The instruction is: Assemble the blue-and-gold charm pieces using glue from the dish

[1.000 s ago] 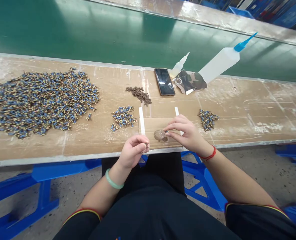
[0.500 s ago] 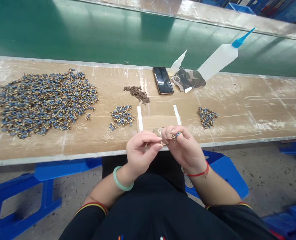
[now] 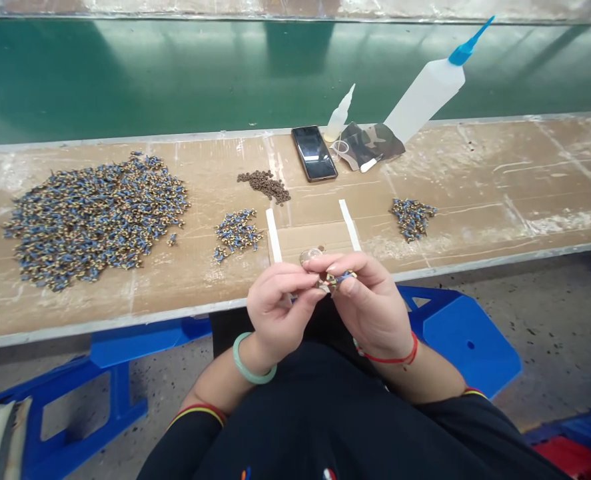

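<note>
My left hand (image 3: 278,308) and my right hand (image 3: 368,303) meet fingertip to fingertip just in front of the bench edge. Pinched in my right fingers is a small blue-and-gold part (image 3: 342,277). My left fingers are closed on something tiny that I cannot make out. Just beyond the hands a small round brownish dab (image 3: 310,255) sits on a cardboard patch framed by two white tape strips (image 3: 350,225). A small heap of blue-gold parts (image 3: 236,233) lies left of it, another small heap (image 3: 412,217) to the right.
A large pile of the same parts (image 3: 92,217) covers the bench's left. Behind are brown beads (image 3: 266,184), a phone (image 3: 314,153), a small dropper bottle (image 3: 338,115), a camouflage cloth (image 3: 370,145) and a big squeeze bottle (image 3: 428,90). A green conveyor belt (image 3: 175,73) runs behind.
My right hand left the brownish dab on the cardboard and came back toward me. My left hand rose to meet it, and both now pinch together at the bench edge.
</note>
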Demonstrator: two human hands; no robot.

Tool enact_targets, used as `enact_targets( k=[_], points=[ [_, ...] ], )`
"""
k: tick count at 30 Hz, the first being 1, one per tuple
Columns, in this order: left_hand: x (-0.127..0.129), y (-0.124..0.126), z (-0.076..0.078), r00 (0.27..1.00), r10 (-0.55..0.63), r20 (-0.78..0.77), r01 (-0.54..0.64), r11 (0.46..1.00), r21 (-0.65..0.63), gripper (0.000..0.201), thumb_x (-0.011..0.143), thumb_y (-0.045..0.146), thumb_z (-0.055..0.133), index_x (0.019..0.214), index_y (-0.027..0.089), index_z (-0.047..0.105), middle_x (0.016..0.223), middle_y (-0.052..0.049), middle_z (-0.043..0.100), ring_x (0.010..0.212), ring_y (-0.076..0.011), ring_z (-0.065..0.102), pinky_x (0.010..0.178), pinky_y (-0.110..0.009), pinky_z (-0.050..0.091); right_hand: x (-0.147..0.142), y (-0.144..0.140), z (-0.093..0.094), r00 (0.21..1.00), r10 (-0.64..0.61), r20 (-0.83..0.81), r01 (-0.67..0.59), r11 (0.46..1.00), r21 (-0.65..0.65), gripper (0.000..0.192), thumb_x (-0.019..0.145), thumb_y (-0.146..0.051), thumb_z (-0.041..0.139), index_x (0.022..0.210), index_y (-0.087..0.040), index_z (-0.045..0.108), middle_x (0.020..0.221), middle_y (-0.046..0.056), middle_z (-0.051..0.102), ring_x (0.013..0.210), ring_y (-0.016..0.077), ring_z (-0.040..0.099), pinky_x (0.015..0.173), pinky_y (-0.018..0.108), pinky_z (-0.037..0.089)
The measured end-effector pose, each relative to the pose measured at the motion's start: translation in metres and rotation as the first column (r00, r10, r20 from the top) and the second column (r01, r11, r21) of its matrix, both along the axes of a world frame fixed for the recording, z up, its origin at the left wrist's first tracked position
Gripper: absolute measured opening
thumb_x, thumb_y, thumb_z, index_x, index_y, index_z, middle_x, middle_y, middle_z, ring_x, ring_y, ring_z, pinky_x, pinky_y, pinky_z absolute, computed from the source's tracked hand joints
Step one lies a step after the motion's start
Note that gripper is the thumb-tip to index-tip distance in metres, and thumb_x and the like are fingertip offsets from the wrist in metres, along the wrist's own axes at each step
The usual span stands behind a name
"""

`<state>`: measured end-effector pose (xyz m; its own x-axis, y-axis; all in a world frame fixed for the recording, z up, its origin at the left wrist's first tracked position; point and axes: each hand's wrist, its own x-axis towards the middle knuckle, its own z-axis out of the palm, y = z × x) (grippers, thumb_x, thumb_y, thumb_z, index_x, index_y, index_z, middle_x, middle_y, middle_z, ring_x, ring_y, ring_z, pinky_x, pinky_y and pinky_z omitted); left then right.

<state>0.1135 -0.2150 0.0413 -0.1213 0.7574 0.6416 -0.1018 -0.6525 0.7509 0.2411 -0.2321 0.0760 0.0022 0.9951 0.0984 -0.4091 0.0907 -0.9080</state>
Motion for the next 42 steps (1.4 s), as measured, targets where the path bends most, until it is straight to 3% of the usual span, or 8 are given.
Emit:
enact_targets(
  k=[5, 10, 17, 28, 33, 42],
  points=[
    [-0.004, 0.0, 0.003, 0.997, 0.048, -0.062, -0.044, 0.997, 0.065, 0.005, 0.096, 0.024, 0.076, 0.099, 0.021, 0.075, 0.085, 0.001, 0.076, 0.075, -0.0111, 0.072, 0.07, -0.023, 0.058, -0.002, -0.001, 0.004, 1.0, 0.02, -0.003, -0.02, 1.0, -0.022, 0.011, 0.085, -0.043, 0.088, 0.089, -0.034, 0.083, 0.097, -0.001, 0.085, 0.092, 0.0195, 0.08, 0.078, 0.032, 0.067],
    [-0.006, 0.0, 0.005, 0.992, 0.081, -0.097, -0.07, 0.992, 0.109, 0.006, 0.098, 0.027, 0.074, 0.098, 0.02, 0.074, 0.084, 0.001, 0.075, 0.073, -0.0105, 0.071, 0.067, -0.023, 0.057, -0.004, 0.0, 0.006, 0.996, 0.075, -0.054, -0.077, 0.996, -0.041, 0.008, 0.086, -0.041, 0.088, 0.09, -0.036, 0.083, 0.097, -0.003, 0.085, 0.09, 0.0169, 0.08, 0.072, 0.027, 0.066],
    [-0.008, -0.001, 0.003, 0.99, 0.089, -0.109, -0.075, 0.99, 0.121, 0.006, 0.097, 0.025, 0.075, 0.1, 0.02, 0.074, 0.085, 0.001, 0.074, 0.073, -0.0102, 0.07, 0.067, -0.022, 0.056, -0.005, 0.001, 0.007, 0.99, 0.104, -0.094, -0.109, 0.993, -0.049, 0.008, 0.086, -0.04, 0.088, 0.09, -0.036, 0.083, 0.098, -0.003, 0.085, 0.09, 0.0142, 0.08, 0.077, 0.025, 0.065],
    [-0.011, 0.001, 0.007, 0.976, 0.14, -0.167, -0.112, 0.979, 0.168, 0.006, 0.098, 0.027, 0.073, 0.1, 0.021, 0.073, 0.082, 0.002, 0.073, 0.069, -0.0103, 0.069, 0.064, -0.023, 0.056, -0.005, 0.001, 0.006, 0.996, 0.068, -0.062, -0.07, 0.997, -0.021, 0.01, 0.084, -0.04, 0.088, 0.088, -0.033, 0.083, 0.096, -0.001, 0.085, 0.086, 0.0168, 0.08, 0.077, 0.031, 0.069],
    [-0.014, 0.002, 0.008, 0.966, 0.168, -0.197, -0.12, 0.965, 0.232, 0.005, 0.097, 0.022, 0.073, 0.102, 0.022, 0.074, 0.082, 0.003, 0.072, 0.067, -0.0106, 0.067, 0.061, -0.025, 0.056, -0.005, -0.001, 0.006, 0.997, 0.06, -0.047, -0.061, 0.998, -0.015, 0.011, 0.085, -0.039, 0.088, 0.09, -0.031, 0.083, 0.101, 0.001, 0.086, 0.096, 0.02, 0.082, 0.085, 0.035, 0.069],
    [-0.02, 0.003, 0.008, 0.945, 0.199, -0.26, -0.112, 0.942, 0.316, 0.009, 0.095, 0.018, 0.075, 0.104, 0.021, 0.073, 0.081, 0.002, 0.071, 0.067, -0.0115, 0.068, 0.06, -0.025, 0.055, -0.009, -0.002, 0.002, 0.99, 0.084, -0.113, -0.083, 0.996, 0.008, 0.008, 0.087, -0.038, 0.087, 0.093, -0.034, 0.084, 0.102, -0.001, 0.086, 0.093, 0.0175, 0.082, 0.082, 0.031, 0.068]
  ],
)
